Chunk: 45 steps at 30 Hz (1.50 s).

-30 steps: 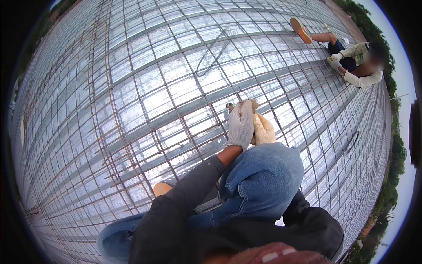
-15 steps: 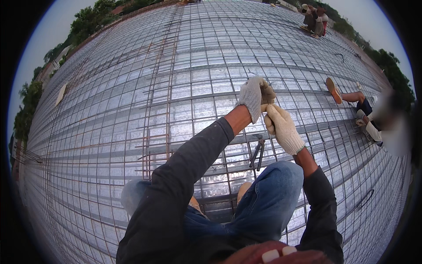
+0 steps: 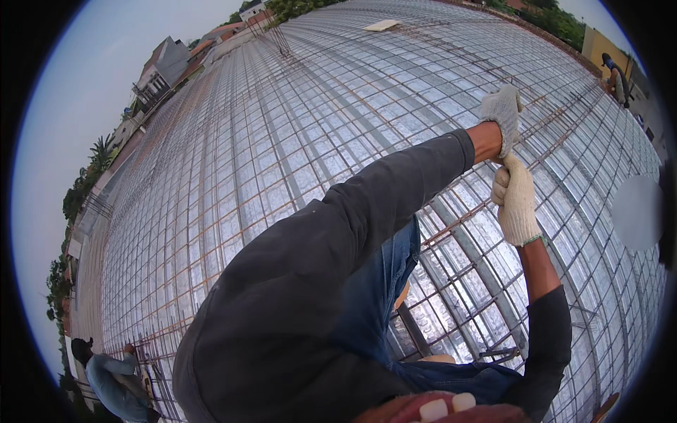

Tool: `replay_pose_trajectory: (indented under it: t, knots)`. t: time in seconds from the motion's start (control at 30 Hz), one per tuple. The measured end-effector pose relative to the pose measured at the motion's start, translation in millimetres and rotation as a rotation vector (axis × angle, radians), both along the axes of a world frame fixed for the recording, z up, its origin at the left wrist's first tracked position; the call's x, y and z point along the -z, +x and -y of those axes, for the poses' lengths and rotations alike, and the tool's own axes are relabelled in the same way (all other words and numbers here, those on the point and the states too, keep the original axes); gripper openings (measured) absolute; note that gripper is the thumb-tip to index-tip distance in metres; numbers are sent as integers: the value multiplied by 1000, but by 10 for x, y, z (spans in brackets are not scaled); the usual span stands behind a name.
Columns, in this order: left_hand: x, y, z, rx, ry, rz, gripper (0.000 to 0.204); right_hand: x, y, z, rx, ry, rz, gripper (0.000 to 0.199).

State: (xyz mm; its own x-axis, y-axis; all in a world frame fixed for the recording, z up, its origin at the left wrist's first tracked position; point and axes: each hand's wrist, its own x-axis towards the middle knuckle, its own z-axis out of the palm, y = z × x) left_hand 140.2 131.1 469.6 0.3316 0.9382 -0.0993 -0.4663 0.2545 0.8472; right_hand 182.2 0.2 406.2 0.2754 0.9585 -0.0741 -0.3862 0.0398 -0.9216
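A single fisheye view from the person's head looks down and forward, close over the arms. It takes in the wide rebar mesh (image 3: 233, 176), whose lines bend toward the rim.

no packages, labels, signs, screens visible

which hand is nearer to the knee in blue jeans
Right. The right hand in a white knit glove is just up and right of the blue denim knee; the left hand is raised higher, farther from it.

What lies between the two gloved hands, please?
Nothing shows between them in the head view: the left hand sits directly above the right hand, gloves touching, over the rebar mesh. Anything gripped is hidden.
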Motion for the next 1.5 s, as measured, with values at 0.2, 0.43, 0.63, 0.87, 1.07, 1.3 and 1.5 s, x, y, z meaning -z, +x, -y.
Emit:
replay_pose_trajectory:
  t: [0.2,0.43,0.63,0.87,1.07,1.3,1.5]
  knots:
    - [132,426,-464,-168,41,107,30,-48,36,-171,46,96,-236,27]
    - [604,1303,-541,-308,124,213,25,169,337,22,208,41,-189,26]
    - [628,1320,-381,-188,140,198,28,129,417,160,207,28,-284,26]
    - [236,935,-49,105,7,115,26,149,553,289,130,26,-262,16]
    - [50,799,217,527,90,-2,17,368,642,469,206,36,240,38]
    - [96,702,205,673,352,-76,39,491,819,737,228,-42,103,38]
    - [233,754,56,366,439,-222,25,376,784,757,316,29,338,41]
